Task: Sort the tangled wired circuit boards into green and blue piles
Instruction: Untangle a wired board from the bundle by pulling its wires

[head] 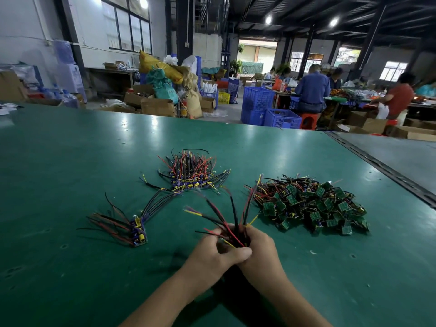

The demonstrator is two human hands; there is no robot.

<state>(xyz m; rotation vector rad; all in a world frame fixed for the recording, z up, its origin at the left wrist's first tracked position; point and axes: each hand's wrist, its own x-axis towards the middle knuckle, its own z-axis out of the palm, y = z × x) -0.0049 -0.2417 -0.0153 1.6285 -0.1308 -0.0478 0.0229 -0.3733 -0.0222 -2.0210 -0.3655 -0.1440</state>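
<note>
**Current state.** My left grip (pixel 219 253) and my right grip (pixel 259 249) are both clenched around the base of one tangled bundle of red, black and yellow wires (pixel 232 217), held just above the dark green desk (pixel 70 166) at its near centre. The wires fan upward and away from me. The boards at their roots are hidden inside my fingers, so I cannot tell their colour.

**Sorted stock.** The heap of small green square circuit boards (pixel 313 204) lies to the right. The pile of blue boards with upright wires (pixel 190 177) lies further away, centre. A small cluster of blue boards with yellow components (pixel 138 230) lies to the left, and its long black leads reach the far blue pile.

**Hazards, as I judge them.**
- Wrong pile: the board colour is concealed, so I should expose each board before committing it.
- Broken lead: pulling one board free by its wire while the others are knotted around it would load the joint at the board.
- Dragging: the fanned wire tips stand near the edge of the green heap. Swinging the bundle sideways could hook loose leads there and pull sorted boards out.
- Spill: slackening both grips together would drop the whole tangle between the piles.
</note>
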